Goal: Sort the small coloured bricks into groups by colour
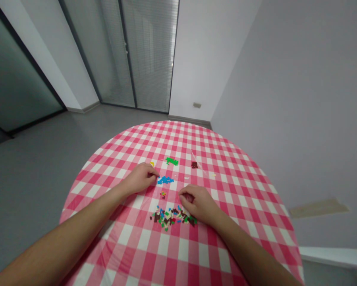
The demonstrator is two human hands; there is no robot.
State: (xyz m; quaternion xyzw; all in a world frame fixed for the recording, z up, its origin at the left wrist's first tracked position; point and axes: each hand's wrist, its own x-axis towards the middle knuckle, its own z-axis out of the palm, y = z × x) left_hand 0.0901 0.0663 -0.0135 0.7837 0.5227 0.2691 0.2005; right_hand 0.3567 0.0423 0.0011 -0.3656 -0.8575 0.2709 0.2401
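My left hand rests at the left edge of a group of small blue block-like pieces, thumb and forefinger pinched together. A speck of blue shows by its fingertips, but whether it is held I cannot tell. My right hand is curled, its fingertips closed just above the right end of a mixed heap of tiny coloured pieces. Anything inside those fingers is hidden. Between the hands sits a little red-and-yellow cluster. Behind the left hand, a few yellow pieces are partly covered.
Farther back lie a green group and a dark brown group. A few pale pieces are near the middle, with a yellowish one to the right. A red-and-white checked cloth covers the round table.
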